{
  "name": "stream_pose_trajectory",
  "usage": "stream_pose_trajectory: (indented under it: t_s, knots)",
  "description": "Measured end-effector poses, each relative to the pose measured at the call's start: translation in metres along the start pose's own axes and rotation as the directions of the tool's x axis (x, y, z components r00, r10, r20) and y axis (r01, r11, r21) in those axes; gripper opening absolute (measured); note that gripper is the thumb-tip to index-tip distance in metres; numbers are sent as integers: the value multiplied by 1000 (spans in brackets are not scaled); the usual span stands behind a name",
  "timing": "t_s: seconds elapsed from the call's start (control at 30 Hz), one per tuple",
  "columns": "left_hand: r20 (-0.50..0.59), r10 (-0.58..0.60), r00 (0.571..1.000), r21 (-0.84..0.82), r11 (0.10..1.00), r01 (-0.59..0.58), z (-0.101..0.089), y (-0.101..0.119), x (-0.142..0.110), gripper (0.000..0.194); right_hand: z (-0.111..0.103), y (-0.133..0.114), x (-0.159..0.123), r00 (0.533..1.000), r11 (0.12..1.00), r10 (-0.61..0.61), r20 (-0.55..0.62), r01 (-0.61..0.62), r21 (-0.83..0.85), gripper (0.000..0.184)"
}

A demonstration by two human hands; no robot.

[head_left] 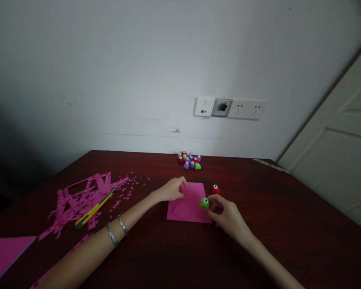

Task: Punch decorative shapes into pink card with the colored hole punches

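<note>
A square of pink paper [190, 208] lies on the dark red-brown table in front of me. My right hand [225, 212] pinches a small green craft punch [203, 203] with a white button, over the paper's right side. My left hand [173, 189] is over the paper's upper left edge, thumb and fingers apart, with nothing seen between them. Just beyond my right hand stands a red craft punch [215, 189]. A bit of purple shows behind the right fingers, mostly hidden.
Several red, purple and green punches [189, 159] cluster near the wall. To the left lie pink paper strips [75, 200], tiny pink cut-outs [128, 192] and a yellow utility knife [94, 208]. A larger pink sheet [9, 257] sits at the near left corner. Wall sockets [243, 109] are above.
</note>
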State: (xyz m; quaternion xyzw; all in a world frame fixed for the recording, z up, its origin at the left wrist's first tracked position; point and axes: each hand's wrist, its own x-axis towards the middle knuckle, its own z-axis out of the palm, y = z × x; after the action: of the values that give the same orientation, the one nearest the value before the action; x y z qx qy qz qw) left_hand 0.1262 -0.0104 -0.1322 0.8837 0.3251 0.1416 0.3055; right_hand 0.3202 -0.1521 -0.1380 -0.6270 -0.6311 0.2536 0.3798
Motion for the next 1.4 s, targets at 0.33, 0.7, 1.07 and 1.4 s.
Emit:
stream_pose_trajectory:
  t_s: [0.33, 0.7, 1.07, 1.4]
  knots:
    - [60, -2, 998, -311, 950, 21, -14, -3, 3, 18, 0, 0, 0, 1000, 1000, 14, -18, -13, 10, 19]
    - [171, 6, 985, -447, 892, 72, -19, 2, 0, 18, -5, -2, 5, 990, 999, -11, -138, 16, 30, 23]
    - [201, 32, 979, -515, 854, 78, -16, 0, -1, 18, 0, 1, 5, 977, 998, -24, -213, 12, -61, 20]
    - [205, 17, 979, -528, 844, 96, -14, 2, -2, 18, 0, 0, 5, 970, 986, -119, -214, 89, -141, 15]
